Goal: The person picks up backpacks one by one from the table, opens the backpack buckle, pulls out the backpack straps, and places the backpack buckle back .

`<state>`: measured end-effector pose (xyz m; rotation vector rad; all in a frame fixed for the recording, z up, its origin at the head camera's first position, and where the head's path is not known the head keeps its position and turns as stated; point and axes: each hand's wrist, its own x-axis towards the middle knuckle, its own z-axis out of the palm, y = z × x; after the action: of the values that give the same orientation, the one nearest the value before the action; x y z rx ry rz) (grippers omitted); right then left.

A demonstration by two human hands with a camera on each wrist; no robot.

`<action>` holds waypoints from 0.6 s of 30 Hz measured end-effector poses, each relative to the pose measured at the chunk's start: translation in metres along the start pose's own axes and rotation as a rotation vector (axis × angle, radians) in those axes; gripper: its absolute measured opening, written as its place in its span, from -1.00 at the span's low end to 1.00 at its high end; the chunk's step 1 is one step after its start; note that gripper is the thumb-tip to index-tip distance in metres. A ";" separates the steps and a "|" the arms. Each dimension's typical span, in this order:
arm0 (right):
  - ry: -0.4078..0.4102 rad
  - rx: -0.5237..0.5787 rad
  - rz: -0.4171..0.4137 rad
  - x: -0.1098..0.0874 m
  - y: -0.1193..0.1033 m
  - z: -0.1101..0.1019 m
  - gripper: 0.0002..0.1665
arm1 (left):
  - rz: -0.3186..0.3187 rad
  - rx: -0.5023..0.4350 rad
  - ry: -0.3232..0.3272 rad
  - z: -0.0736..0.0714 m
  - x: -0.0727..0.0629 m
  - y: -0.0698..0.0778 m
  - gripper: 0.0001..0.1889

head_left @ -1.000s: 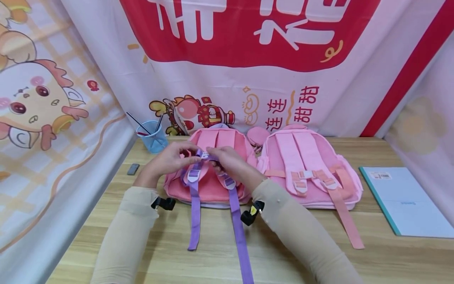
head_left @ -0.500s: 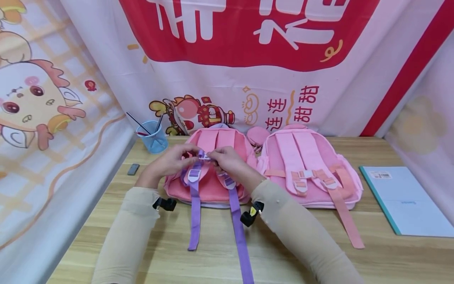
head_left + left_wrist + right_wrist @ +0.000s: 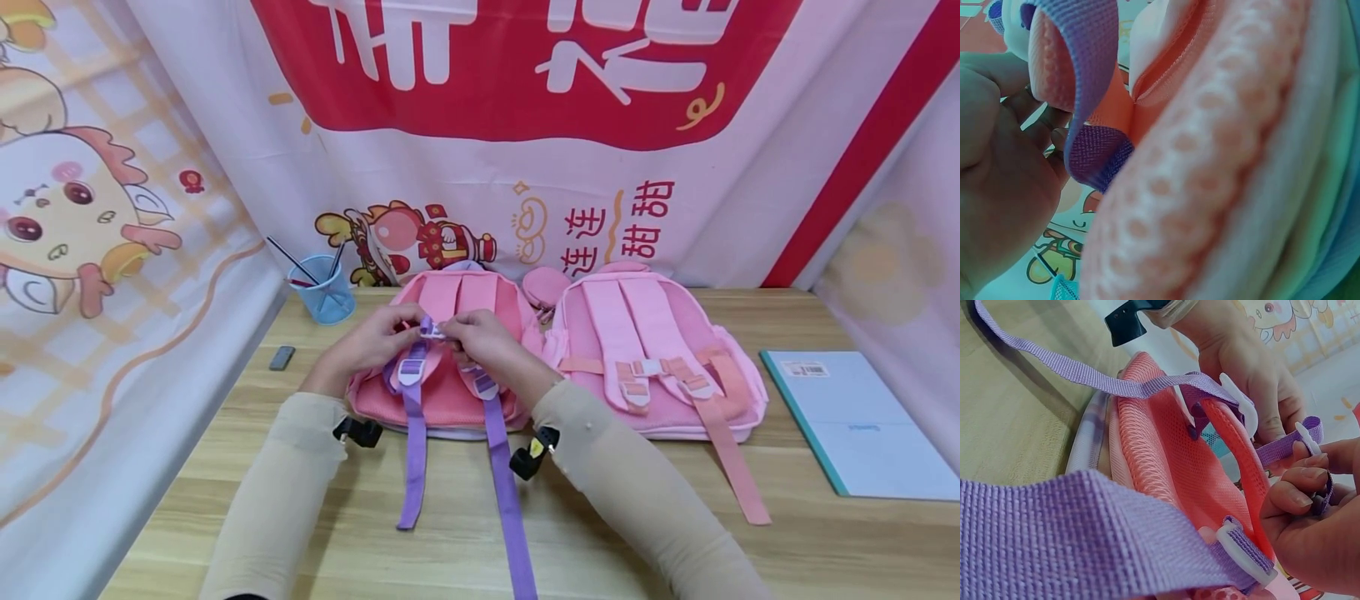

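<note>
A pink backpack [image 3: 480, 412] with purple webbing straps lies with its shoulder straps facing up. Over it, both hands meet at a short purple chest strap [image 3: 1279, 449] with a small white plastic buckle [image 3: 1308, 439]. My left hand [image 3: 375, 340] pinches the purple strap at the buckle's left side. From the right, my right hand [image 3: 483, 337] pinches the buckle, its fingers curled with purple webbing between them. White strap adjusters [image 3: 411, 372] sit on the shoulder straps below, and two long purple tails [image 3: 510, 500] hang toward the front. In the left wrist view, the padded strap hides the left fingertips.
To the right lies a second pink backpack [image 3: 600, 333] with peach straps. A blue mesh pen cup [image 3: 330, 300] stands at back left, near a small grey object [image 3: 282, 358]. A light blue notebook [image 3: 862, 425] is at far right. A printed curtain [image 3: 465, 167] closes off the back.
The left wrist and forearm have shifted slightly right. The white buckle has tilted a little between the fingers, and less purple webbing shows by the right hand.
</note>
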<state>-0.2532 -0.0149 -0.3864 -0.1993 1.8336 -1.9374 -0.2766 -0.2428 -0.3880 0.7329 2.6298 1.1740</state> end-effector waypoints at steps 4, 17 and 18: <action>0.004 0.011 0.004 -0.002 -0.001 0.000 -0.72 | 0.005 -0.018 0.002 0.004 0.001 0.000 -0.82; -0.009 0.068 -0.012 -0.006 -0.008 -0.003 -0.72 | 0.030 0.018 -0.007 0.012 0.002 -0.002 -0.90; -0.008 0.071 -0.009 -0.006 -0.009 -0.003 -0.73 | 0.033 0.025 -0.011 0.012 0.002 -0.003 -0.90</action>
<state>-0.2510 -0.0091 -0.3762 -0.1929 1.7585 -2.0012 -0.2754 -0.2354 -0.3986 0.7873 2.6381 1.1437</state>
